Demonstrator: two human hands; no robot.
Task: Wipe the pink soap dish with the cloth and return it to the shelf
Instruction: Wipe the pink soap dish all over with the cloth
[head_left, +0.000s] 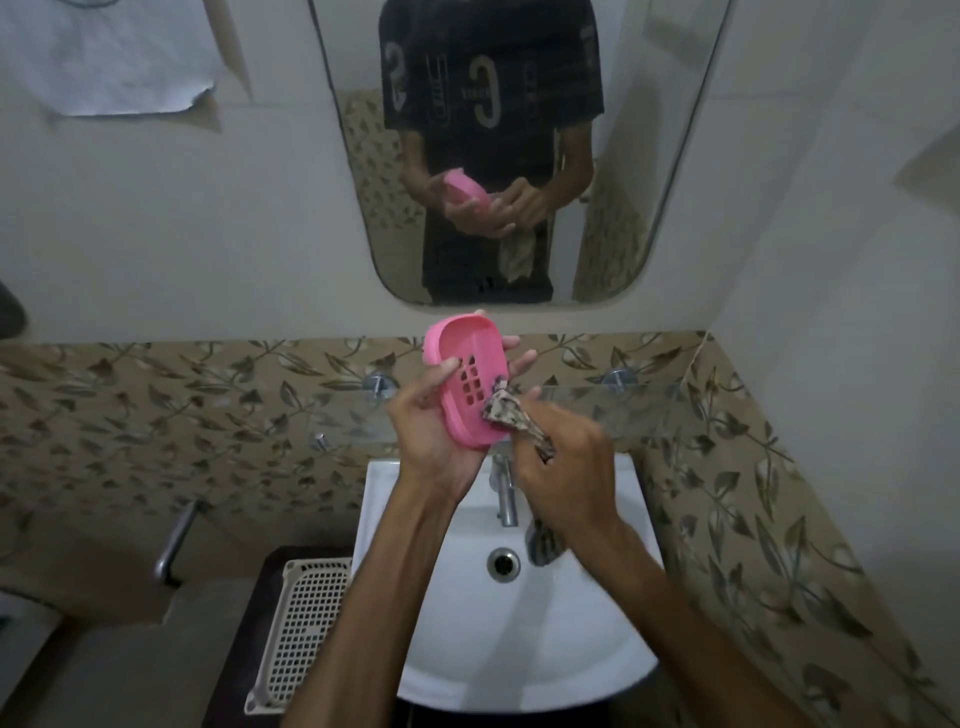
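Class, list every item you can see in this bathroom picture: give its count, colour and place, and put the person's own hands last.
Pink plastic soap dish: one, pink, held above the basin.
Patterned cloth: one, beige and dark, pressed on the dish's lower right edge.
White ceramic basin: one, white, bottom centre.
Chrome tap: one, silver, at the basin's back.
Glass shelf: one, clear, on the leaf-patterned tiles behind the hands.
Wall mirror: one, above the shelf.
White perforated tray: one, left of the basin.
Left hand: grips the dish.
Right hand: grips the cloth.
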